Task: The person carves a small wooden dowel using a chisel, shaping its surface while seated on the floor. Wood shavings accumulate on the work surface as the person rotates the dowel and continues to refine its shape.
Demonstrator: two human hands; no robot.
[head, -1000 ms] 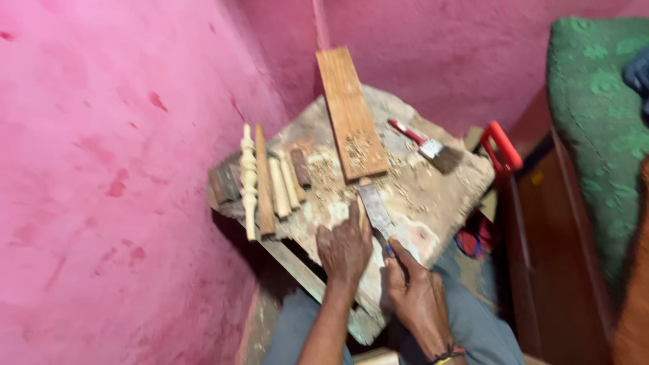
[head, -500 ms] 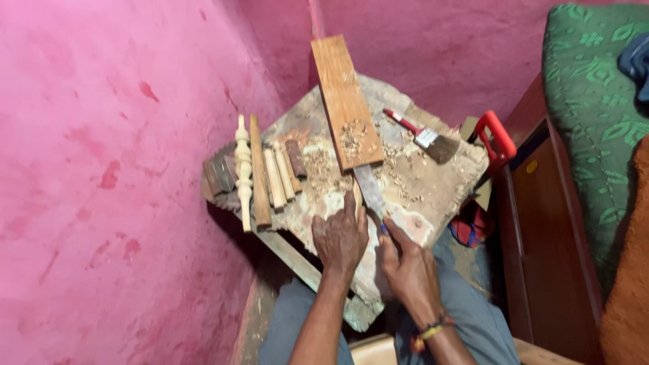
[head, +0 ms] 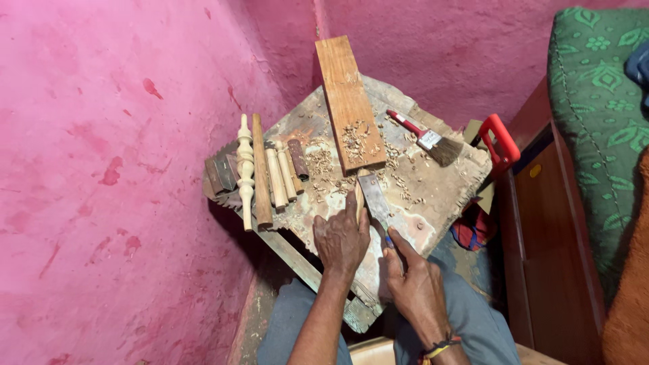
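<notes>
Against the pink wall, a worn wooden bench carried everything, its top littered with pale wood shavings. No packages or signs showed; the only label-like mark was a small white patch on the ferrule of the red-handled paintbrush, which lay near the bench's far right edge, bristles pointing toward the right corner. A red-handled saw hung just off that right corner. Along the left edge lay a row of turned pieces: a pale spindle, a long brown dowel, two pale short dowels and a dark short one. A reddish plank ran from the far edge toward the middle.

Near the middle of the bench, by the plank's near end, the left hand pressed flat, fingers closed over a small pale wood strip, narrow and light-coloured. The right hand was clenched round the handle of a broad flat chisel, whose grey blade lay beside the strip, touching the left fingers.
</notes>
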